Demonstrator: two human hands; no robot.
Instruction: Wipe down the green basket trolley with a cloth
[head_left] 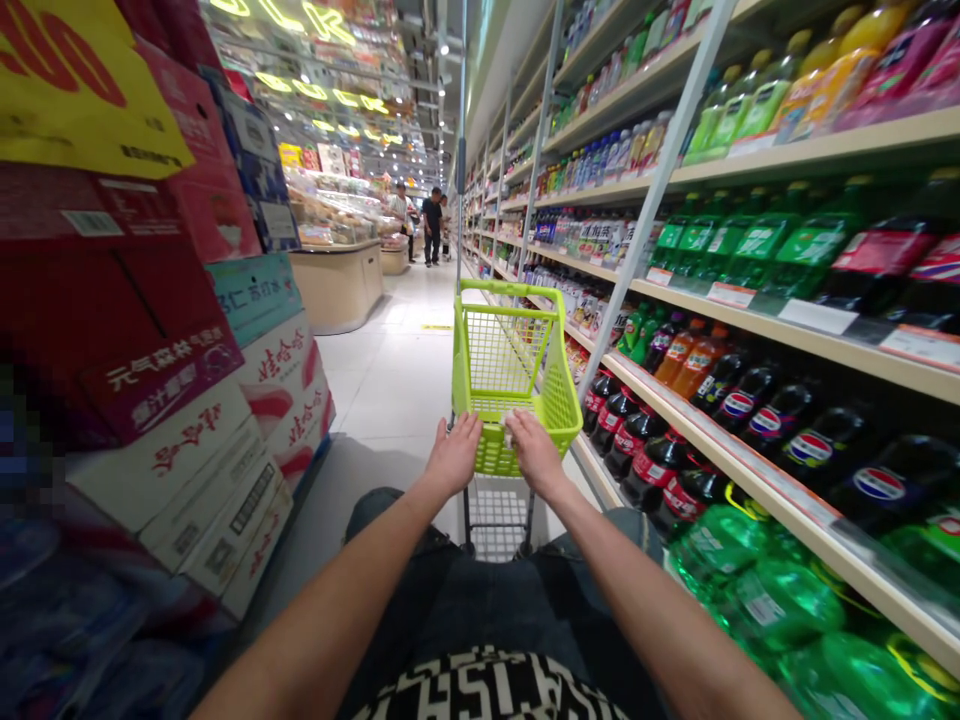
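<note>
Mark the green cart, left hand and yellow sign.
Green cart (pixel 504 348): head view, far mesh wall of its basket.
Left hand (pixel 456 450): head view, back of the hand.
Yellow sign (pixel 75 122): head view, below its red characters.

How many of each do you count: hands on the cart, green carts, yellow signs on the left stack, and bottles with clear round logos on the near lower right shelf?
Hands: 2 (left hand, right hand)
Green cart: 1
Yellow sign: 1
Round-logo bottles: 4
Total: 8
</note>
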